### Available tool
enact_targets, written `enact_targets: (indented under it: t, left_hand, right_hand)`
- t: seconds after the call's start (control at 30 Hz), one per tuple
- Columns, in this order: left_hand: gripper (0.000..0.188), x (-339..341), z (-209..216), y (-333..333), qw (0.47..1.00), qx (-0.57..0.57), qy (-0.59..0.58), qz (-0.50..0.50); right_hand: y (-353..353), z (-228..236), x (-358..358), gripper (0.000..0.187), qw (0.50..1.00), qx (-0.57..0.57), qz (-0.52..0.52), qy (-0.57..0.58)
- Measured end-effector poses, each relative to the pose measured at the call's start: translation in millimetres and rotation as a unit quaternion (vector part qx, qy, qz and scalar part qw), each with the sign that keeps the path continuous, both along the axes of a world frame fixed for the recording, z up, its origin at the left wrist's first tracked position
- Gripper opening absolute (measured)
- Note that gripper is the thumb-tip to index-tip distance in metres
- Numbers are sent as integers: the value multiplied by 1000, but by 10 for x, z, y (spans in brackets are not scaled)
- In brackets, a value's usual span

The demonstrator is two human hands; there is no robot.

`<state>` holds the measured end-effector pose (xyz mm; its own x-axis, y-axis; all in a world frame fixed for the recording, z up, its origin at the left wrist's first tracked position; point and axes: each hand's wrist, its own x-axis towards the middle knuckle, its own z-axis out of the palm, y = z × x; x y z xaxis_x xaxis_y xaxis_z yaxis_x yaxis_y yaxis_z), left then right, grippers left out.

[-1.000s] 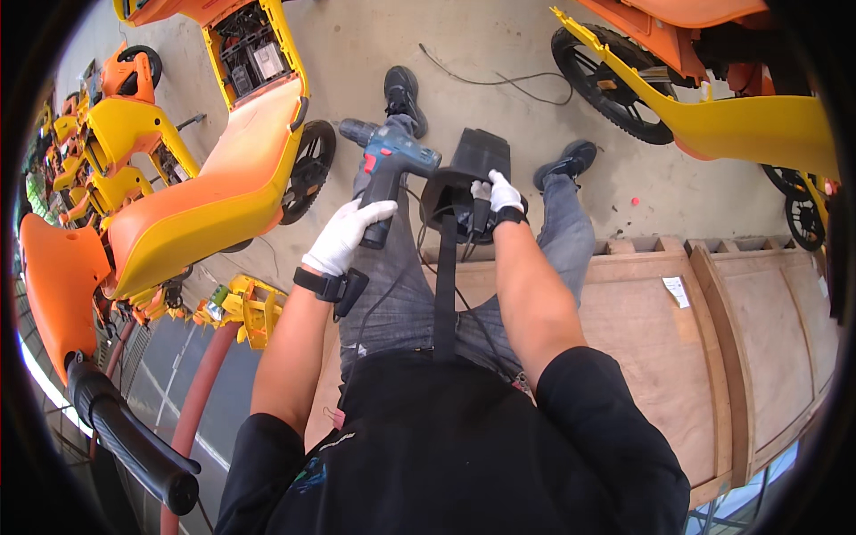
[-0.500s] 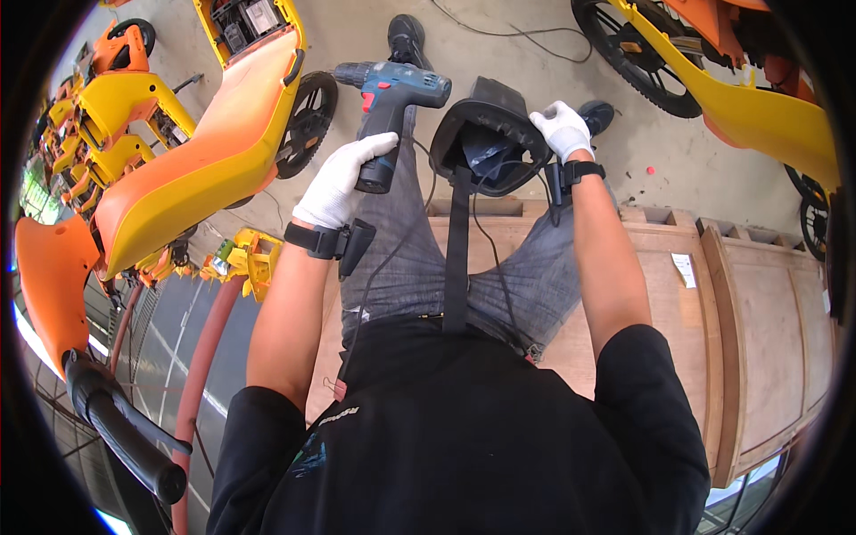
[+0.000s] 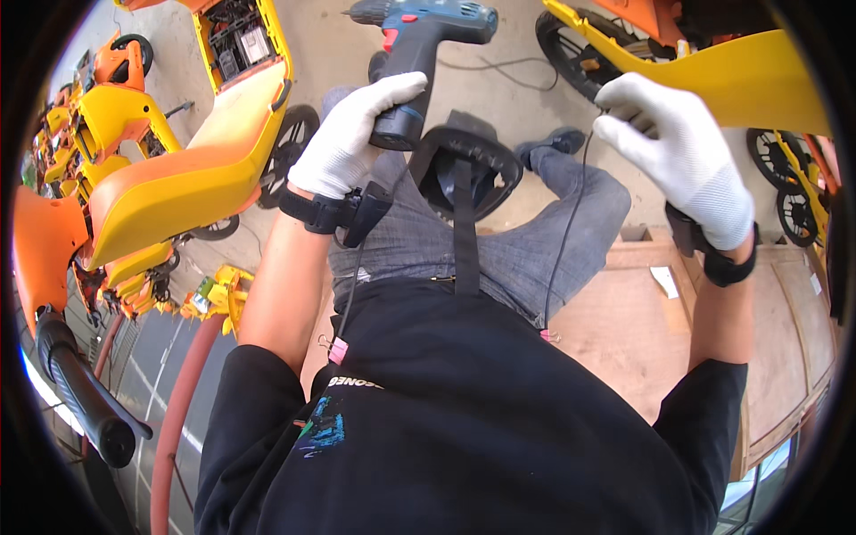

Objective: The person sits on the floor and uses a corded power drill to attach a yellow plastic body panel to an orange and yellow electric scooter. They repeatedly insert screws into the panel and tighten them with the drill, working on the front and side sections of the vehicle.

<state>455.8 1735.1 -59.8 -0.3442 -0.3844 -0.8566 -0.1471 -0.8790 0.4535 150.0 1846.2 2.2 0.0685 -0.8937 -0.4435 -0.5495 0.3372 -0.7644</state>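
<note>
My left hand (image 3: 349, 134), in a white glove, is wrapped round the grip of a blue and black cordless drill (image 3: 412, 76). The drill is held up in front of me, its chuck (image 3: 366, 11) pointing left. My right hand (image 3: 682, 152), gloved too, is raised at the right beside a yellow bike frame part (image 3: 758, 76). Its fingers are bent, with thumb and forefinger apart; I make out nothing held between them. Between my legs hangs a black hollow case (image 3: 489, 178) on a black strap (image 3: 465, 241). Both wrists wear black bands.
Orange and yellow bikes (image 3: 192, 165) crowd the left, with a black handlebar grip (image 3: 89, 392) close by. Another bike's wheel (image 3: 580, 53) stands at the far right. Pale wooden crates (image 3: 624, 285) lie below at the right. Cables (image 3: 571, 232) run down from my shirt.
My right hand has left the black case's rim, moved right and up towards me, and its pinched fingers have parted. My left hand has lifted the drill up and slightly right.
</note>
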Motion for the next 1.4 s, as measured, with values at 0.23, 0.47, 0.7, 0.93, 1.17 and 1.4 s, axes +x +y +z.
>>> enact_targets:
  t: [0.23,0.47,0.7,0.93,1.17,1.4]
  left_hand:
    - [21,-550,-463,-8,990,-58,91,-87]
    - [37,-824,-1074,141,952,-120,131,-248]
    - [35,-595,-1434,435,939,-117,106,-305]
    - [44,-396,-1552,559,891,-210,105,-388]
    - [35,-11,-2062,507,965,-101,95,-225]
    - [26,9,-2140,529,949,-79,259,-160]
  right_hand:
    - [161,-1182,441,34,987,17,-59,-148]
    - [266,-2336,674,61,808,70,-289,-508]
    - [173,-2589,1018,56,697,11,-334,-634]
    - [227,-2591,1149,41,712,12,-358,-604]
    - [216,-2366,1030,37,822,-93,-361,-431]
    - [229,-2741,673,34,892,-193,-409,-13]
